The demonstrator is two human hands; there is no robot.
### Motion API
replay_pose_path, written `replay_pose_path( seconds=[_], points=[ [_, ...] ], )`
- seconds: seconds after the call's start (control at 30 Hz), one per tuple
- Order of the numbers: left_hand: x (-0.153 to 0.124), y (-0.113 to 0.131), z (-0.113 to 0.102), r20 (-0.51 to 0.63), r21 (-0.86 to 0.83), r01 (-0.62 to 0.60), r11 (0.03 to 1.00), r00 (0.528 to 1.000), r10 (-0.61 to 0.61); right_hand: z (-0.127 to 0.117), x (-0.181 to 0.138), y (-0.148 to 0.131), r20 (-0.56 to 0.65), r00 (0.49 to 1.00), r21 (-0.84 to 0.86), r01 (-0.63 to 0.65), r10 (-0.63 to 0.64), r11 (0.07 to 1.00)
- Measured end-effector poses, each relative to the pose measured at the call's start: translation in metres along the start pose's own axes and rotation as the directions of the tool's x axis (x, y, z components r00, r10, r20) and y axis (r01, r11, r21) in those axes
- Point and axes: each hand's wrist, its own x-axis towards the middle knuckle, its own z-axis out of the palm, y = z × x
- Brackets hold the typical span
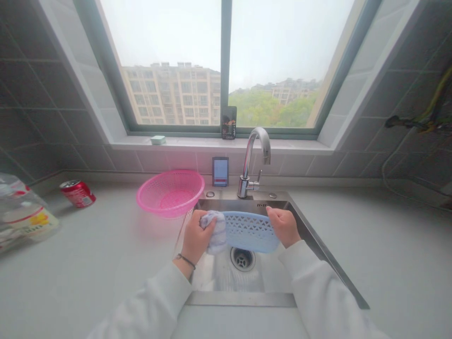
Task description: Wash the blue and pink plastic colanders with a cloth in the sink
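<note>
Over the sink I hold a light blue plastic basket (pixel 250 230) with a pierced side, tilted so that side faces me. My left hand (pixel 196 236) is closed around a white and pale purple cloth (pixel 215 233), which is pressed against the basket's left end. At the basket's right end, my right hand (pixel 285 226) grips the rim, fingers curled. Below the basket shows the drain (pixel 243 259) of the steel sink (pixel 240 298). Behind the sink stands a chrome faucet (pixel 249 160); I see no water running from it.
A pink colander (pixel 171 193) sits left of the sink, its edge near the sink's corner. Farther left are a red can (pixel 77 193) and a plastic bag (pixel 28 216). A small screen (pixel 221 172) leans on the wall. A phone (pixel 229 123) and a pale green block (pixel 157 140) are on the windowsill.
</note>
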Motion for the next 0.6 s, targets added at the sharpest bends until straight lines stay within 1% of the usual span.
replay_pose_path(
  seconds=[0.1, 0.27, 0.33, 0.4, 0.5, 0.6],
  points=[
    [-0.004, 0.003, 0.003, -0.002, -0.041, -0.035, 0.999, 0.999, 0.035, 0.001, -0.002, 0.0, -0.02, 1.0, -0.003, -0.004, 0.004, 1.0],
    [-0.018, 0.016, 0.009, 0.092, -0.109, -0.11, 0.988, 0.989, 0.12, 0.028, -0.008, -0.015, 0.095, 0.994, -0.15, 0.072, -0.059, 0.986],
    [-0.017, 0.016, 0.009, 0.093, -0.102, -0.11, 0.989, 0.988, 0.12, 0.031, -0.007, -0.016, 0.111, 0.992, -0.167, 0.075, -0.057, 0.983],
    [-0.012, 0.012, 0.006, 0.065, -0.074, -0.086, 0.994, 0.994, 0.091, 0.024, -0.005, -0.012, 0.102, 0.993, -0.137, 0.066, -0.052, 0.988],
    [-0.003, 0.003, 0.002, 0.028, -0.023, -0.034, 0.999, 0.999, 0.035, 0.005, -0.001, 0.0, 0.051, 0.998, -0.043, 0.045, -0.042, 0.998],
    [0.0, 0.0, 0.002, 0.017, -0.022, 0.003, 1.0, 1.0, -0.003, -0.005, 0.0, 0.006, 0.007, 1.0, 0.005, 0.007, -0.007, 1.0]
  ],
)
